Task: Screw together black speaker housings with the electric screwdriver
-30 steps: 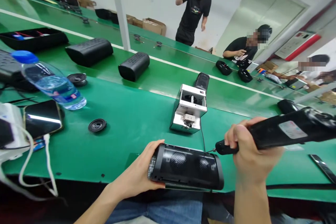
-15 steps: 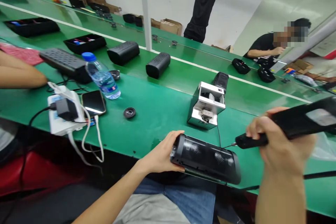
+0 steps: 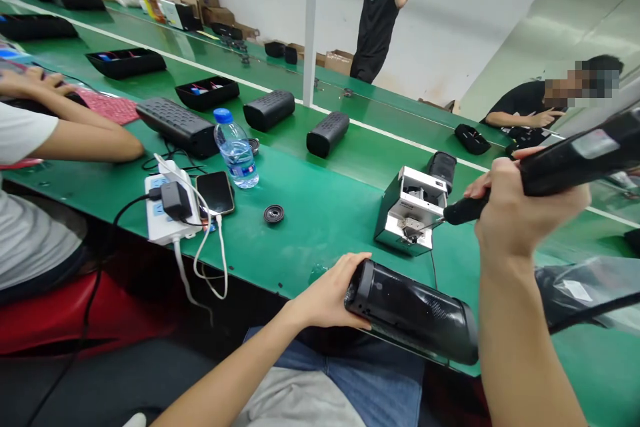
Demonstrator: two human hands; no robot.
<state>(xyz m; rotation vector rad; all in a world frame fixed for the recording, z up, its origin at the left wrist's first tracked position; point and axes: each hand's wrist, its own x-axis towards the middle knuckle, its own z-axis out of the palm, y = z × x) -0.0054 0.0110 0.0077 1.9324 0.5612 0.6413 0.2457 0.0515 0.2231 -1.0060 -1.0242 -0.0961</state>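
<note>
My left hand grips the left end of a black speaker that lies on its side at the table's front edge. Its glossy front faces up. In my right hand is a black electric screwdriver, with the fingers wrapped round it. The bit end points left and reaches the front of a silver screw feeder just beyond the speaker. Whether a screw sits on the bit is too small to tell.
A loose round driver, a water bottle, a phone and a power strip with cables lie to the left. Speaker housings line the green table. A plastic bag lies right. Other people work nearby.
My right hand has moved the screwdriver up and left, from near the speaker's right end to the screw feeder. My left hand still holds the speaker. The view has turned leftward.
</note>
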